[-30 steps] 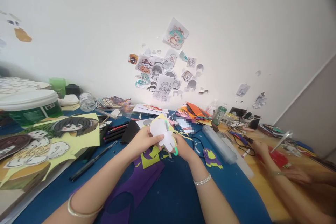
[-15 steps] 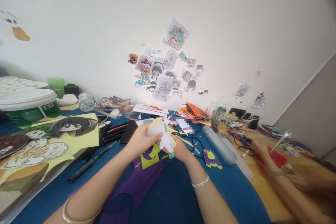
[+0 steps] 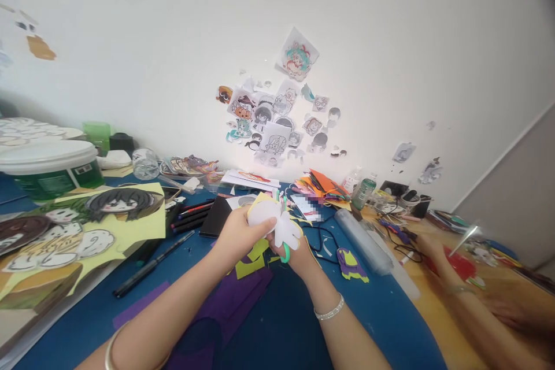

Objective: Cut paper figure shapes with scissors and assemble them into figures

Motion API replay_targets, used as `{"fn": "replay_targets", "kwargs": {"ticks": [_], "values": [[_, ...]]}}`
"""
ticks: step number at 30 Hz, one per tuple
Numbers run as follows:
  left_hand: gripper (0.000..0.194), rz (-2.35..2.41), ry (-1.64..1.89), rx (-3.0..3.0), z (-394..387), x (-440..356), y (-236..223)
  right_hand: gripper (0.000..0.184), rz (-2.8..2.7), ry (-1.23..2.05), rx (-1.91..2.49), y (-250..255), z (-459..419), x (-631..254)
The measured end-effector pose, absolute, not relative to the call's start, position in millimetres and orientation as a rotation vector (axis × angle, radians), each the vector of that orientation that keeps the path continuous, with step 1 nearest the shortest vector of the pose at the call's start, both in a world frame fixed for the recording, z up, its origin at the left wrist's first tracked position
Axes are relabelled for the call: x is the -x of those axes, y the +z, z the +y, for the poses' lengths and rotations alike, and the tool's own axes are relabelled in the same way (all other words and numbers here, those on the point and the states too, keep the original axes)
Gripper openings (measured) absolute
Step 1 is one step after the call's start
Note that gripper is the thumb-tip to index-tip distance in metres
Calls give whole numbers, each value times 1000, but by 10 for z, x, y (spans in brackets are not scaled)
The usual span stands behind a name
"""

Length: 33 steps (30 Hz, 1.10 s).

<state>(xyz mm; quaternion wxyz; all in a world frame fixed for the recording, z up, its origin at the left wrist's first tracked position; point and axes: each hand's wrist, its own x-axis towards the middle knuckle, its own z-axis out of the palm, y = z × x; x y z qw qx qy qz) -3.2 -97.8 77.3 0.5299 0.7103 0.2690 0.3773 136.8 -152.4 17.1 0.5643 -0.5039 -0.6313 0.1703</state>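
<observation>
My left hand pinches a white paper cutout, shaped like a small figure, with its thumb on top. Yellow paper shows behind the cutout's edge. My right hand is wrapped round green-handled scissors, mostly hidden behind the cutout. One green loop shows below the paper; the blades are largely out of sight. Under the hands lie yellow scraps and purple sheets with shapes cut out. A purple and yellow cutout rests to the right.
A white-lidded green tub and painted paper figures lie at left, beside several pens. Orange paper sheets and a clear plastic roll are beyond and right. Another person's hand is over the wooden table at right.
The cutout has turned slightly and shifted a little right in my hands. The green scissor loop has moved with my right hand. The view has shifted slightly.
</observation>
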Motion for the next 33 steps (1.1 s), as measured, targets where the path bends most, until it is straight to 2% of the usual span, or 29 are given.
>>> {"fn": "replay_targets", "kwargs": {"ticks": [7, 11, 16, 20, 33], "values": [[35, 611, 866, -1692, -953, 37, 735, 17, -1477, 342, 1326, 310, -1613, -1288], [38, 610, 917, -1712, -925, 68, 752, 10, -1519, 365, 1329, 294, -1616, -1319], [33, 640, 929, -1816, -899, 79, 753, 7, -1607, 286, 1356, 217, -1554, -1372], [31, 666, 919, -1863, -899, 67, 746, 11, -1651, 252, 1319, 209, -1521, -1379], [31, 644, 905, -1715, -919, 57, 738, 7, -1604, 343, 1318, 241, -1567, -1376]]}}
